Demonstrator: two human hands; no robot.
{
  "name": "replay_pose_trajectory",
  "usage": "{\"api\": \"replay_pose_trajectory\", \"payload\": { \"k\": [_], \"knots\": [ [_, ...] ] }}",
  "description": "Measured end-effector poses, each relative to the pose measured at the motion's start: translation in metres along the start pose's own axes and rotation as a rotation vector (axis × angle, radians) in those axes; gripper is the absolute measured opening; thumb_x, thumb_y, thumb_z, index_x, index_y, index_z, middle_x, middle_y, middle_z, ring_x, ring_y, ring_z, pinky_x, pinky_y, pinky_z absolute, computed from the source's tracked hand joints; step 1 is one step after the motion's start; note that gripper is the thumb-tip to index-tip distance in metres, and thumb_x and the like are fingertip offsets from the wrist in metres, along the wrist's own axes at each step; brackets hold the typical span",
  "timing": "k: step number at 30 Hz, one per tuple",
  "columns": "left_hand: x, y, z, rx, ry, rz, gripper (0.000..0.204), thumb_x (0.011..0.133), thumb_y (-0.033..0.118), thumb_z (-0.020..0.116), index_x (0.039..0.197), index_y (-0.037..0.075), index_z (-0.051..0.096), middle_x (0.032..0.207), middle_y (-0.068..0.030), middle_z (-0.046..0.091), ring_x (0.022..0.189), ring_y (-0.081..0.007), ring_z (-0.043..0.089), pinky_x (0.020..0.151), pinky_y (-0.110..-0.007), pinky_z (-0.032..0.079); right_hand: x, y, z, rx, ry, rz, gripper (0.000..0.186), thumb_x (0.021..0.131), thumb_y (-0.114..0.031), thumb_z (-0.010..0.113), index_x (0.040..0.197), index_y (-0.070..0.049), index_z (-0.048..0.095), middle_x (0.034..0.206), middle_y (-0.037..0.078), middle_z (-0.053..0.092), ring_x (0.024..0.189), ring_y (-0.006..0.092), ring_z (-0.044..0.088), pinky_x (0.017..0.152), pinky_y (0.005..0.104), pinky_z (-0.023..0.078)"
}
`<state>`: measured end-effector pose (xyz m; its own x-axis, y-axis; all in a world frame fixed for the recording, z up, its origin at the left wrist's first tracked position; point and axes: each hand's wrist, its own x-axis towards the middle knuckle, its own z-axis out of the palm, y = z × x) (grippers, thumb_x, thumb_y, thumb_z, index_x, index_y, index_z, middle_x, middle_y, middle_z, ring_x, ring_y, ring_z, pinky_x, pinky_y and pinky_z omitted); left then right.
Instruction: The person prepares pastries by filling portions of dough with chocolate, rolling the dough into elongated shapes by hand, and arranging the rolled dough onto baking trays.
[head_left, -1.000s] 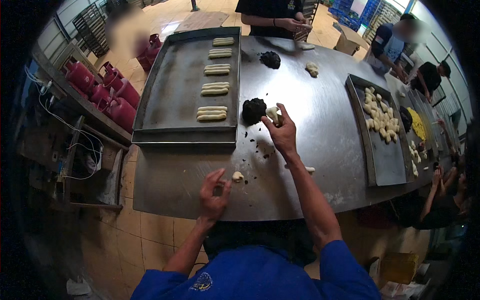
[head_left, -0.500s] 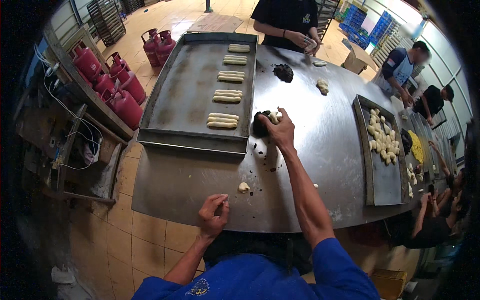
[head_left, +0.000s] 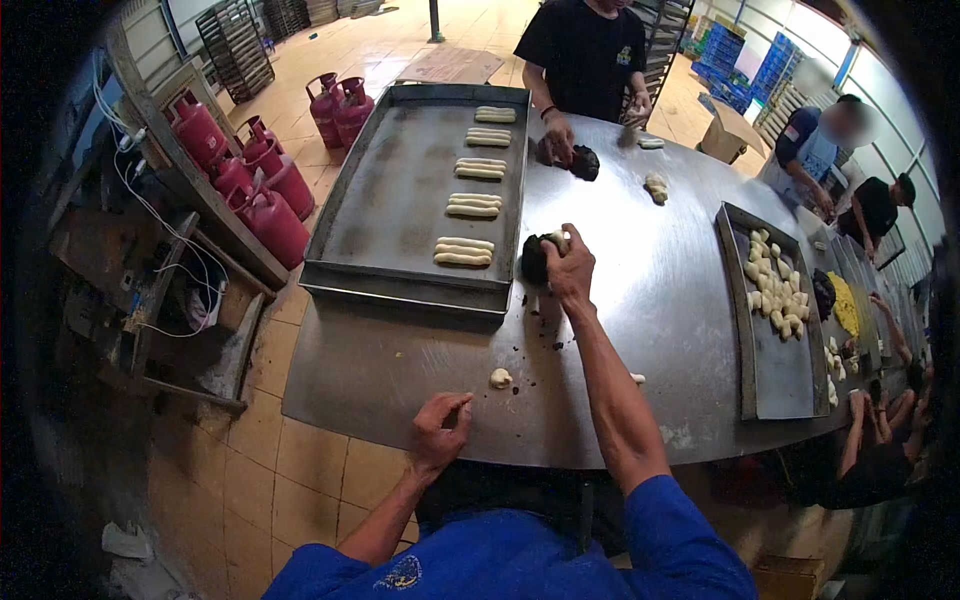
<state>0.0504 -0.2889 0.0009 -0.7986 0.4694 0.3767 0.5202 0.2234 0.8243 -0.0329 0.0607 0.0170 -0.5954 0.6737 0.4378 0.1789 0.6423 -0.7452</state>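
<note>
My right hand (head_left: pixel 571 271) reaches out over the steel table with its fingers curled round pale dough (head_left: pixel 560 241). That dough is up against a dark, crumbly mound of filling (head_left: pixel 537 262), and the fingers partly hide both. My left hand (head_left: pixel 442 432) is at the table's near edge, thumb and fingertips drawn together; anything between them is too small to make out. Just beyond it lies a small lump of dough (head_left: pixel 501 378) with dark crumbs around it. Left of the right hand, a large metal tray (head_left: pixel 385 190) carries several sets of dough strips (head_left: pixel 464 251) along its right side.
Across the table (head_left: pixel 640 330), a co-worker's hand (head_left: pixel 559 138) touches another dark mound (head_left: pixel 584 164). A dough lump (head_left: pixel 656 188) lies nearby. At right, a second tray (head_left: pixel 780 385) holds many dough pieces (head_left: pixel 778 290). Red gas cylinders (head_left: pixel 270 225) stand left, and other people work far right.
The view has shifted, moving the scene slightly right and down. The co-worker's hand has come down to the far dark mound. My left fingers have drawn closer together; my right hand stays by the filling.
</note>
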Motion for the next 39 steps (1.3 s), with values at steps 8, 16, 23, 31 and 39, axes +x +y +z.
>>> {"api": "replay_pose_trajectory", "payload": {
  "k": [8, 16, 23, 31, 39],
  "knots": [
    [0.043, 0.028, -0.006, -0.296, -0.214, -0.4, 0.022, 0.101, 0.018, 0.068, 0.116, 0.005, 0.075, 0.103, -0.0074, 0.075, 0.091, -0.0193, 0.072, 0.083, -0.033, 0.056, -0.023, -0.035, -0.086, 1.256, -0.371, 0.627, 0.053, 0.102, -0.031, 0.069, 0.143, -0.005, 0.049, 0.102, 0.004, 0.063, 0.074, 0.0112, 0.059, 0.064, 0.0257, 0.051],
    [0.155, 0.052, 0.076, -1.356, -0.76, -0.722, 0.063, 0.105, 0.059, 0.05, 0.129, 0.003, 0.061, 0.12, -0.0112, 0.067, 0.11, -0.0239, 0.063, 0.1, -0.041, 0.048, -0.087, -0.071, -0.134, 1.345, -0.403, 0.702, 0.051, 0.093, -0.024, 0.082, 0.131, -0.005, 0.054, 0.093, 0.001, 0.067, 0.053, 0.0006, 0.047, 0.044, 0.017, 0.035],
    [0.132, 0.077, 0.116, -0.985, -0.429, -0.511, 0.035, 0.11, 0.03, 0.054, 0.128, 0.002, 0.063, 0.113, -0.0087, 0.07, 0.103, -0.0176, 0.068, 0.09, -0.032, 0.056, -0.104, -0.042, -0.14, 0.644, -0.112, 0.437, 0.035, 0.096, -0.021, 0.077, 0.12, 0.0, 0.065, 0.078, 0.003, 0.068, 0.056, 0.0041, 0.053, 0.046, 0.0219, 0.04],
    [0.152, 0.091, 0.105, -0.675, -0.51, -0.265, 0.031, 0.105, 0.024, 0.065, 0.122, -0.002, 0.069, 0.106, -0.0104, 0.073, 0.088, -0.016, 0.071, 0.075, -0.031, 0.061, -0.099, -0.067, -0.175, 0.423, -0.302, 0.249, 0.03, 0.1, -0.023, 0.072, 0.117, 0.001, 0.07, 0.084, 0.005, 0.07, 0.058, 0.0073, 0.058, 0.053, 0.0251, 0.049],
    [0.168, 0.1, 0.099, -0.821, -0.875, -0.455, 0.042, 0.101, 0.03, 0.07, 0.127, -0.002, 0.066, 0.114, -0.0143, 0.072, 0.104, -0.0226, 0.072, 0.09, -0.037, 0.061, -0.099, -0.067, -0.215, 0.125, -0.368, -0.003, 0.034, 0.099, -0.026, 0.071, 0.12, 0.001, 0.068, 0.109, 0.016, 0.071, 0.089, 0.0227, 0.071, 0.073, 0.0335, 0.061]
  ]
}}
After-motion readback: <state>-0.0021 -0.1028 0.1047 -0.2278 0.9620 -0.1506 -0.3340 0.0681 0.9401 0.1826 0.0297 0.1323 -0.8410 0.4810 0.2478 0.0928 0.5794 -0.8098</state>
